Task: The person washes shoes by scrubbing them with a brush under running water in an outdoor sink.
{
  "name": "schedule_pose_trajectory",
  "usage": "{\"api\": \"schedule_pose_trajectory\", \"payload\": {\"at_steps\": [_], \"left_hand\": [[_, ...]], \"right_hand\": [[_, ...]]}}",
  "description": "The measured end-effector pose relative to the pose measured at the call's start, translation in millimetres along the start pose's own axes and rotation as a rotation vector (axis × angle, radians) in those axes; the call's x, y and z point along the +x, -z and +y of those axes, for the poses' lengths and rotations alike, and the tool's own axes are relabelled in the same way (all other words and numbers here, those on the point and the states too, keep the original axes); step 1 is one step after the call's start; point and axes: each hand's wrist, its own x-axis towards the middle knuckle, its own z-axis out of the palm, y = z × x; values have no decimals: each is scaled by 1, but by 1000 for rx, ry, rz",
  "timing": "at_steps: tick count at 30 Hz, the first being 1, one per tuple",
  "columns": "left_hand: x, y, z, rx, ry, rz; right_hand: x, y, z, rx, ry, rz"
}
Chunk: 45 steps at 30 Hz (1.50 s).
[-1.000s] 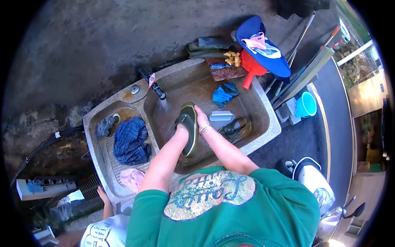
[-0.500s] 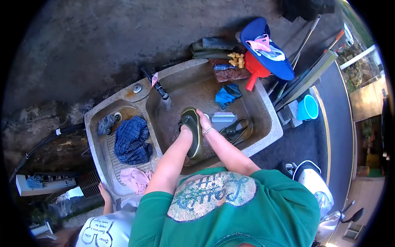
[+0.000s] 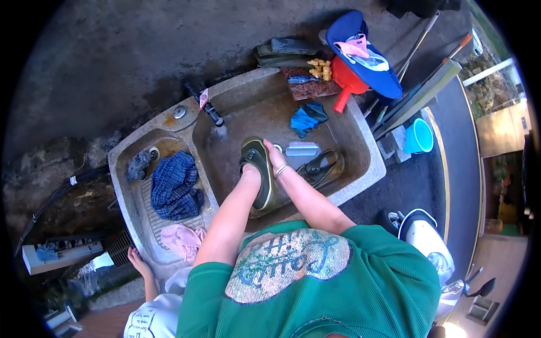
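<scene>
A dark green shoe (image 3: 260, 177) with a pale sole edge is held over the larger basin, between both hands. My left hand (image 3: 248, 171) is at its opening, with the fingers hidden inside or behind it. My right hand (image 3: 274, 156) presses along the sole side near the toe. Water runs from the black tap (image 3: 212, 114) just beyond the toe. To the right lie a pale brush (image 3: 302, 149), a second dark shoe (image 3: 320, 168) and a blue cloth (image 3: 307, 119) in the basin.
The smaller basin holds a blue checked cloth (image 3: 176, 186) and a pink cloth (image 3: 183, 241). Another person's hand (image 3: 137, 260) is by the sink's left edge. A red scoop (image 3: 347, 82), blue hat (image 3: 383, 73) and ginger (image 3: 320, 69) sit at the far right corner; a turquoise bucket (image 3: 418, 136) stands beyond.
Both hands still hold the shoe, which has shifted slightly within the basin. The view has shifted a little. The other person's hand and white shirt have moved slightly.
</scene>
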Motion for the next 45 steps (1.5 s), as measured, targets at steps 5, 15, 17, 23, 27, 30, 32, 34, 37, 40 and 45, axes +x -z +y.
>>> {"api": "schedule_pose_trajectory", "payload": {"at_steps": [5,15,17,23,27,30,32,34,37,40,45], "left_hand": [[-6,-3,21,245,65,45],[12,-11,-7,14,54,-29],[15,-12,4,206,35,42],[-6,2,6,27,101,-39],[10,-7,-14,-655,191,-2],[-10,-5,-6,-45,157,138],[15,-41,-13,-48,22,332],[-68,37,-17,-561,31,232],[-78,8,-53,-1162,-251,554],[-77,-1,-54,-1700,-130,872],[-55,-19,-47,-1892,80,447]], "right_hand": [[14,23,7,38,-30,4],[11,1,11,28,-9,-5],[21,14,15,91,27,-56],[6,6,14,-39,-25,-41],[-2,-11,9,-56,11,-9],[-1,-9,7,69,57,-49],[16,7,-4,113,54,0],[25,27,-20,240,108,-48],[13,34,-58,222,216,-126],[-15,13,-89,263,293,-281],[-15,-4,-116,169,602,-353]]}}
